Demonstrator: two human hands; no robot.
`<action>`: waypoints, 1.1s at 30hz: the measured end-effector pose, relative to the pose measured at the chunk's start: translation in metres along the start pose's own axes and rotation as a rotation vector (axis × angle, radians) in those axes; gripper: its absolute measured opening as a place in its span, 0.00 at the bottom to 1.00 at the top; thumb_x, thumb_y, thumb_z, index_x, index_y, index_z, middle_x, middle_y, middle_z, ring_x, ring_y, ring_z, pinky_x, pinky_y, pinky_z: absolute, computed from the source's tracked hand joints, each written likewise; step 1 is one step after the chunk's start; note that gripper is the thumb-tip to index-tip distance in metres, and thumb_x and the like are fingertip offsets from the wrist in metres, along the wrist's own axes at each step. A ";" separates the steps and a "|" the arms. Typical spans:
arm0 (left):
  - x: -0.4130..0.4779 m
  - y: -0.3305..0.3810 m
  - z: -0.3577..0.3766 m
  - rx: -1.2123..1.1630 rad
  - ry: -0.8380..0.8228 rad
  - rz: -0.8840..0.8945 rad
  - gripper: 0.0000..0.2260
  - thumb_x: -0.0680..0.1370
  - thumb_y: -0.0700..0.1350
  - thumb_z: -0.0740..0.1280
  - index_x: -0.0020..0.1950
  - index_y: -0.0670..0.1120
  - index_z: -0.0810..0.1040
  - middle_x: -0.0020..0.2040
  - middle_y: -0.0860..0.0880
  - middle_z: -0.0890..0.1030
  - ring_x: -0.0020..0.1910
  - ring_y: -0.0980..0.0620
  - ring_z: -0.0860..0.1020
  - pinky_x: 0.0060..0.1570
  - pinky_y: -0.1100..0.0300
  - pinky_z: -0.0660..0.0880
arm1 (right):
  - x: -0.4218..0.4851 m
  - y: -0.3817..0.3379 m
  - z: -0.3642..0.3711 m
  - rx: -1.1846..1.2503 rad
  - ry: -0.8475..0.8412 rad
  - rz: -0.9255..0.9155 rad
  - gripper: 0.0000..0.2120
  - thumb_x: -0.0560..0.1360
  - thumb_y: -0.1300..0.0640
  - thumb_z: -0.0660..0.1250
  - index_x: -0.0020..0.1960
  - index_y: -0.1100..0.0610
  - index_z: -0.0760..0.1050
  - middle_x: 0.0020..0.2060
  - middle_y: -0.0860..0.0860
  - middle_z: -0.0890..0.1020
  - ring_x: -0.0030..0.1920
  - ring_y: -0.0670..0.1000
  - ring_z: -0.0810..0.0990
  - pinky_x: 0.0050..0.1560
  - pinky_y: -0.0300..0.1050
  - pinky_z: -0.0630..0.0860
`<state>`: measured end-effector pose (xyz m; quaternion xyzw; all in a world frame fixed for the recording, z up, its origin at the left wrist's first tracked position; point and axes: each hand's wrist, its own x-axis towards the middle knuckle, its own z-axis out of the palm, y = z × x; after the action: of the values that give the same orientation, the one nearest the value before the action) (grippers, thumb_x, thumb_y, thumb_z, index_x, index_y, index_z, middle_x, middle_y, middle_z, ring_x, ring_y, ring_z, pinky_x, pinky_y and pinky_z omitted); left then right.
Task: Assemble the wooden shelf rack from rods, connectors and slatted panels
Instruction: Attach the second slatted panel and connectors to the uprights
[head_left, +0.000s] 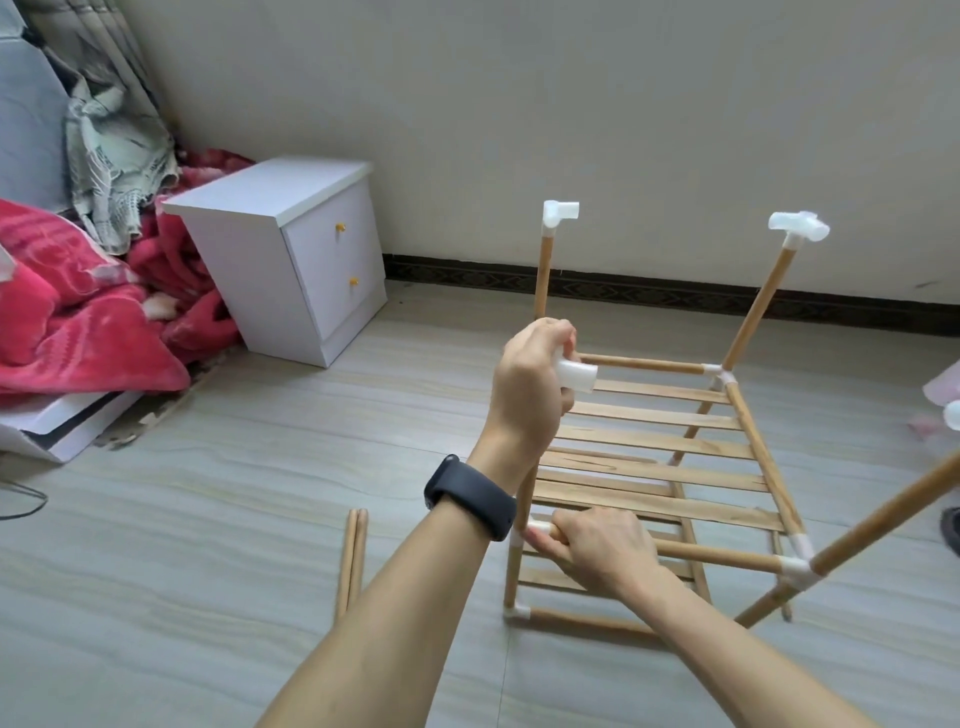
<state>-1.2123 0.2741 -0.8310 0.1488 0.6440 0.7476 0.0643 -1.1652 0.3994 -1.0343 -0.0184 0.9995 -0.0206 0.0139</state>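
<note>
The part-built wooden rack stands on the floor, with a slatted panel resting across its middle rods. My left hand is closed on a white plastic connector atop the near-left upright rod. My right hand grips the front horizontal rod close to its left joint. Two far uprights carry white connectors, one at the far left and one at the far right. The near-right upright leans out to the right. Two loose rods lie on the floor to the left.
A white two-drawer nightstand stands against the wall at left. Red blankets and a patterned cloth spill beside it over a white board. A dark skirting runs along the wall behind the rack. Pinkish items sit at the right edge.
</note>
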 end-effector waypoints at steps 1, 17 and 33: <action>0.000 -0.002 0.001 -0.025 0.026 0.007 0.09 0.74 0.49 0.57 0.37 0.47 0.72 0.40 0.49 0.71 0.42 0.46 0.68 0.26 0.63 0.64 | 0.000 0.001 0.001 0.004 0.006 -0.001 0.39 0.66 0.21 0.26 0.38 0.48 0.63 0.35 0.47 0.77 0.38 0.54 0.77 0.34 0.49 0.67; -0.003 -0.003 -0.024 -0.105 -0.010 -0.121 0.30 0.82 0.65 0.44 0.56 0.46 0.79 0.44 0.48 0.82 0.44 0.48 0.78 0.48 0.53 0.74 | 0.002 0.001 0.003 -0.022 0.023 0.016 0.37 0.69 0.20 0.28 0.35 0.47 0.61 0.29 0.46 0.69 0.33 0.52 0.71 0.30 0.48 0.60; -0.010 -0.016 0.003 0.036 0.090 0.296 0.12 0.82 0.50 0.57 0.40 0.49 0.72 0.32 0.54 0.70 0.28 0.54 0.67 0.25 0.65 0.65 | 0.000 -0.002 0.000 0.056 0.020 0.031 0.45 0.62 0.18 0.22 0.37 0.49 0.65 0.31 0.45 0.74 0.31 0.48 0.71 0.30 0.46 0.62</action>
<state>-1.2032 0.2766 -0.8472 0.2096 0.6307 0.7431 -0.0781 -1.1653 0.3975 -1.0345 -0.0024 0.9988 -0.0484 0.0050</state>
